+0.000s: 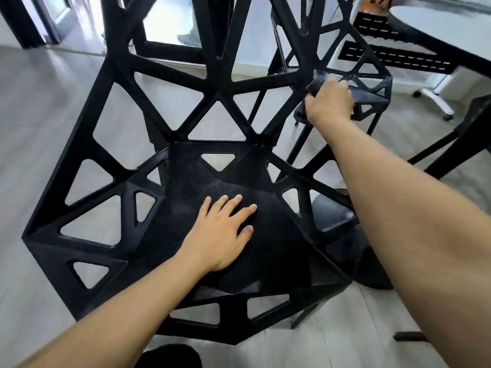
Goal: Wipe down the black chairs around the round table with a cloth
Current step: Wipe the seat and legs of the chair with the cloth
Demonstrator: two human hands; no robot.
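A black chair [186, 166] with triangular cut-outs fills the middle of the view, its seat below me and its back rising at the top. My left hand [223, 232] lies flat on the seat, fingers straight and spread. My right hand [328, 102] grips a dark cloth [313, 87] and holds it against the right edge of the chair's back. Most of the cloth is hidden under the hand. A second black chair [372, 83] of the same kind stands just behind my right hand.
A table with a pale top [446, 25] and dark frame stands at the upper right, a white wheeled base [435, 99] beneath it. Grey wood floor [39, 134] lies open to the left. A dark doorway frame [32, 25] stands at the top left.
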